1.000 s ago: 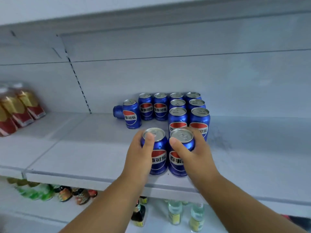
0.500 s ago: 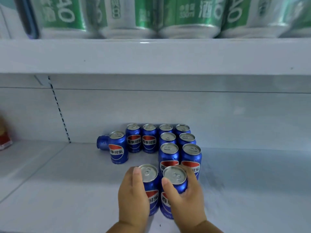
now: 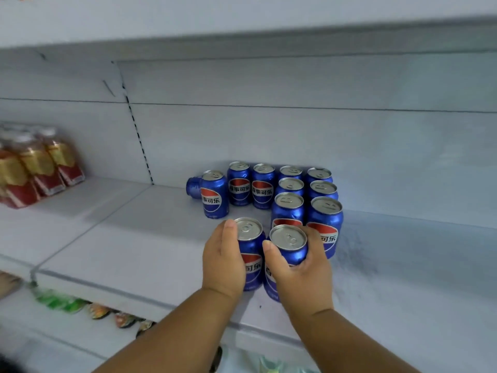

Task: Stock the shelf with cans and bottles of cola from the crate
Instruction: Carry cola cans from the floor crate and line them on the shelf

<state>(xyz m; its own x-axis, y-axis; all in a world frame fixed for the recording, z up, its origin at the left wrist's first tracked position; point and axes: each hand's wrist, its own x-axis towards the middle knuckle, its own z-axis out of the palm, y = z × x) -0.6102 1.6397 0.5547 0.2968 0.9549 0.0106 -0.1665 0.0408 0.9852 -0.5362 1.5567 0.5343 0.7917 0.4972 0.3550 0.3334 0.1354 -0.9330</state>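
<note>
Two blue cola cans stand side by side on the white shelf [image 3: 134,251], in front of a cluster of several more cans [image 3: 287,189]. My left hand [image 3: 223,262] grips the left can [image 3: 251,249] from its left side, thumb at the rim. My right hand [image 3: 301,270] grips the right can [image 3: 289,246], fingers wrapped behind it. One blue can [image 3: 193,186] lies on its side at the back left of the cluster. The crate is out of view.
Red and gold packs [image 3: 35,168] sit on the shelf at the far left. The shelf's back wall [image 3: 322,135] rises just behind the cans. Bare shelf surface stretches right of the cans. Bottles and green packets [image 3: 64,302] fill the shelf below.
The view has tilted back down; the green cans on the shelf above have left the frame. Both hands still hold the two front cans close to the cluster.
</note>
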